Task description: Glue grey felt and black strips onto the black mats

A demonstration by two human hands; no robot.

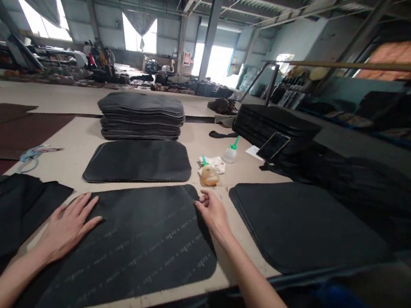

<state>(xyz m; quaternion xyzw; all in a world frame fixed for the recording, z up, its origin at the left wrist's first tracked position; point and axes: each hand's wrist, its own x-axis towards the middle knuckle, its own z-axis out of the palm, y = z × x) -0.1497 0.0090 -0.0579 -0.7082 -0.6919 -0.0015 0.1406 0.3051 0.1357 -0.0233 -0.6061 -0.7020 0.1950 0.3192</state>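
Note:
A black rounded-corner panel (137,247) with rows of pale print lies flat in front of me. My left hand (69,226) rests palm down on its left side, fingers spread. At its far right corner, my right hand (212,211) has thumb and fingers closed on the edge. Just beyond lies a plain black panel (143,160), and black fabric (6,217) spreads to the left. Further right is a small stack of black panels (306,226).
Beyond stand a tall stack of panels (141,118) and a darker stack (271,125). Two squeeze bottles, one clear (230,152) and one amber (210,176), stand near a white cloth (217,164). A phone (274,147) leans nearby; blue-handled scissors (33,155) lie left.

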